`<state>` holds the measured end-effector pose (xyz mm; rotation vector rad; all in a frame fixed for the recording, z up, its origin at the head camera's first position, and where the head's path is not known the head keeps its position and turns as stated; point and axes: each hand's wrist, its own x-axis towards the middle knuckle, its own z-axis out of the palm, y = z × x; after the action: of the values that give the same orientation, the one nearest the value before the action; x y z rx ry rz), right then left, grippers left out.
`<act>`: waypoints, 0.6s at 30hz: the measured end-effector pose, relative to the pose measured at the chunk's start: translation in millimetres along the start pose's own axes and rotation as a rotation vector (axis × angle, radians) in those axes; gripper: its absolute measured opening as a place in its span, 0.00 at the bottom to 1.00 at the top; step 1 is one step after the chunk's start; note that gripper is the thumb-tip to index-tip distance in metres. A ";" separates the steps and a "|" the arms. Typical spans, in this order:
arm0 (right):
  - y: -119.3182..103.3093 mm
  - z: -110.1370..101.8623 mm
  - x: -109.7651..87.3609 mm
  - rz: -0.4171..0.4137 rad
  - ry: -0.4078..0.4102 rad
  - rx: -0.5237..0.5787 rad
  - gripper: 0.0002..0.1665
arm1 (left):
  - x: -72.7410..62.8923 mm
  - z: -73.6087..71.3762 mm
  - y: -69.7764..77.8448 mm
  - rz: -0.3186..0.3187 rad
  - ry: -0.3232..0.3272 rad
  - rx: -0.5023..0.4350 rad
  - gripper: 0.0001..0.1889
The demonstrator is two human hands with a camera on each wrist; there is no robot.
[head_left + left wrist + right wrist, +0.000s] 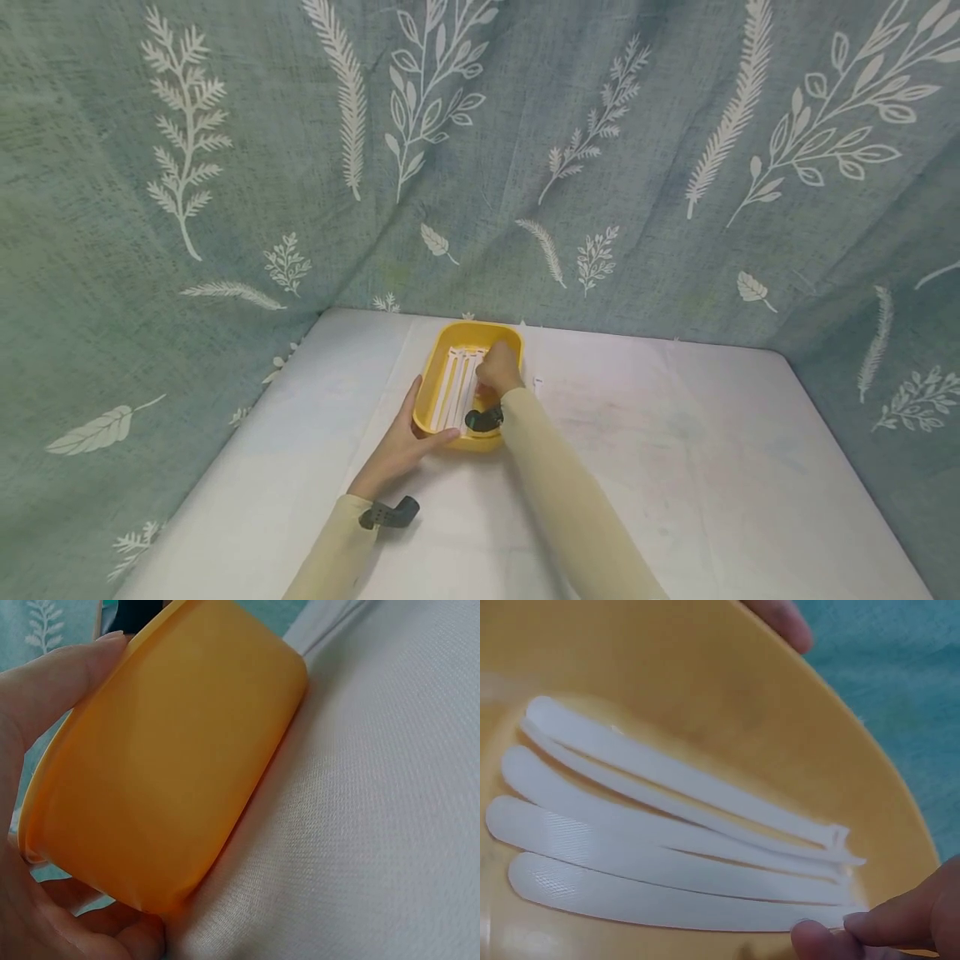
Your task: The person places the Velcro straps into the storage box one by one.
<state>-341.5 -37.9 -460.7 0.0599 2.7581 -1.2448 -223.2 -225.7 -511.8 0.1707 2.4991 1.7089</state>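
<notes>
A yellow plastic tub (476, 444) with rounded corners stands on the white cloth. Its near left corner is gripped by my left hand (397, 446), thumb over the rim and fingers against the outer wall; the left wrist view shows the tub's side wall (180, 742) close up. Inside lie several long white plastic strips (615, 844), side by side, with rounded, finely textured ends. My right hand (499, 367) reaches into the tub. In the right wrist view its thumb and finger pinch the narrow end of the nearest strip (667, 901).
A small white piece with a dark mark (538, 382) lies on the cloth just right of the tub. White cloth (675, 467) covers the table. A green leaf-patterned curtain (495, 167) hangs behind and along both sides.
</notes>
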 end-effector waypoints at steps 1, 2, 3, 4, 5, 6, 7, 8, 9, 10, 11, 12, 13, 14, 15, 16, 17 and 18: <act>-0.6 -2.7 -0.7 -0.017 -0.003 -0.006 0.18 | -0.1 -0.1 -0.1 -0.003 -0.001 -0.003 0.65; -1.3 -5.7 -1.9 -0.029 -0.009 0.016 0.14 | 0.1 -0.2 -0.5 -0.006 -0.003 -0.006 0.65; -1.7 -9.1 -3.4 -0.042 -0.017 0.042 0.09 | 0.1 -0.3 -0.8 -0.012 -0.003 -0.013 0.65; -2.2 -12.9 -5.4 -0.052 -0.027 0.065 0.04 | 0.1 -0.4 -0.9 -0.018 -0.004 -0.020 0.65; -2.4 -16.9 -7.6 -0.053 -0.043 0.102 0.06 | 0.1 -0.2 -1.1 -0.021 -0.007 -0.023 0.65; -2.3 -21.6 -10.2 -0.057 -0.059 0.151 0.12 | 0.2 0.0 -1.2 -0.025 -0.010 -0.029 0.65; -2.1 -26.7 -12.8 -0.058 -0.073 0.207 0.18 | 0.2 0.2 -1.0 -0.029 -0.009 -0.032 0.65; -0.9 -31.4 -15.1 -0.063 -0.089 0.255 0.23 | 0.4 0.5 -1.0 -0.029 -0.010 -0.032 0.65; 0.8 -36.7 -17.4 -0.061 -0.108 0.297 0.24 | 0.5 0.9 -0.9 -0.029 -0.011 -0.030 0.65; 2.7 -42.3 -19.7 -0.061 -0.119 0.331 0.25 | 0.5 1.2 -0.6 -0.028 -0.012 -0.026 0.65; 5.2 -47.8 -21.8 -0.062 -0.128 0.362 0.25 | 0.6 1.4 -0.1 -0.028 -0.010 -0.021 0.66; 8.1 -53.4 -24.0 -0.066 -0.134 0.384 0.25 | 0.6 1.5 0.3 -0.027 -0.008 -0.015 0.66; 11.3 -58.7 -26.1 -0.069 -0.135 0.392 0.25 | 0.8 1.6 0.5 -0.025 -0.007 -0.004 0.66; 14.7 -63.7 -28.2 -0.071 -0.130 0.395 0.24 | 0.7 1.5 1.0 -0.023 -0.007 0.004 0.66; 18.1 -68.8 -30.8 -0.073 -0.127 0.399 0.23 | 0.6 1.3 1.5 -0.021 -0.007 0.011 0.66; 21.4 -73.3 -33.2 -0.078 -0.120 0.396 0.23 | 0.3 1.0 2.2 -0.022 -0.005 0.018 0.66; 24.6 -77.3 -35.5 -0.080 -0.111 0.393 0.22 | 0.0 0.7 2.6 -0.021 -0.001 0.023 0.66; 28.0 -80.9 -37.8 -0.082 -0.104 0.392 0.22 | -0.2 0.6 2.7 -0.019 0.000 0.027 0.66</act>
<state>-308.7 41.6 -423.9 -0.0824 2.4132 -1.7391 -222.8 -224.2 -509.5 0.1481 2.5162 1.6690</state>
